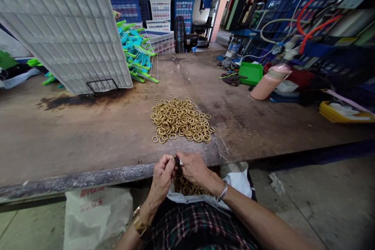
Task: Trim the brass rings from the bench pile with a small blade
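My left hand (162,174) is closed in a pinch at the table's front edge. Right beside it, my right hand (195,168) is also closed, and the fingertips of both meet around a small dark piece (177,161). Its kind is too small and too covered to make out. Just beyond the hands, a heap of brass-coloured rings (180,119) lies on the table. More such rings (187,187) fill an open white sack (238,181) on my lap, partly hidden by my right hand and wrist.
On the wooden table (102,133) stands a tall grey ribbed panel (67,27), with green and turquoise plastic pieces (136,50) behind it. To the right are a pink bottle (269,82), a green tray (251,72) and a yellow tray (334,114). A pale sack (96,215) sits below.
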{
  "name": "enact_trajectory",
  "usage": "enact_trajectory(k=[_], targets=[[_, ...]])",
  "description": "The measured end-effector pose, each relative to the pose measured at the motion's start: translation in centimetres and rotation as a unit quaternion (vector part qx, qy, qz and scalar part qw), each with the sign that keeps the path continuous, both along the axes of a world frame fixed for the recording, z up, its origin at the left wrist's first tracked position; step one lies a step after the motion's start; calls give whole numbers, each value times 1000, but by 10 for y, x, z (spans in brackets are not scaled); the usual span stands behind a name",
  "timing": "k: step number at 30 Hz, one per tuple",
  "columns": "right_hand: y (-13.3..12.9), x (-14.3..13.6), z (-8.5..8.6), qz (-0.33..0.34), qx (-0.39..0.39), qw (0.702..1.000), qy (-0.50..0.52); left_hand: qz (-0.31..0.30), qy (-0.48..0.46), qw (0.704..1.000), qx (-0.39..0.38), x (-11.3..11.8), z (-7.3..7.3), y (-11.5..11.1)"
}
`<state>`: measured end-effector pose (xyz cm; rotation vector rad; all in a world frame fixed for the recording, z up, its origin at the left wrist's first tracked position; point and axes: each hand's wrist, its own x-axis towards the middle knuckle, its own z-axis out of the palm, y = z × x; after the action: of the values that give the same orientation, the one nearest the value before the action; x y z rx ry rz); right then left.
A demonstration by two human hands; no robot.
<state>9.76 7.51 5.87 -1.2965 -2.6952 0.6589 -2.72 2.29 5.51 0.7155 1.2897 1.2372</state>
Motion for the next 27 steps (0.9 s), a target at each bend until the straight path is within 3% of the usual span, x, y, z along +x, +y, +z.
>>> enact_trajectory(k=[4, 8, 11, 16, 23, 27], targets=[[9, -4, 5, -30, -3, 998, -54, -5, -8, 1000, -7, 4, 9, -6], [28, -10, 5, -63, 28, 994, -88, -29, -105, 994, -7, 7, 17, -11], [40, -20, 1, -105, 62, 990, -71, -6, -193, 981, -6, 4, 16, -10], [54, -40, -1, -163, 81, 980, -83, 28, -253, 967, -17, -6, 9, -7], [64, -39, -5, -150, 80, 984, -62, 51, -352, 932, -64, -16, 8, -1], [59, -25, -6, -118, 65, 991, 19, 104, -335, 931, -99, -16, 9, 4]])
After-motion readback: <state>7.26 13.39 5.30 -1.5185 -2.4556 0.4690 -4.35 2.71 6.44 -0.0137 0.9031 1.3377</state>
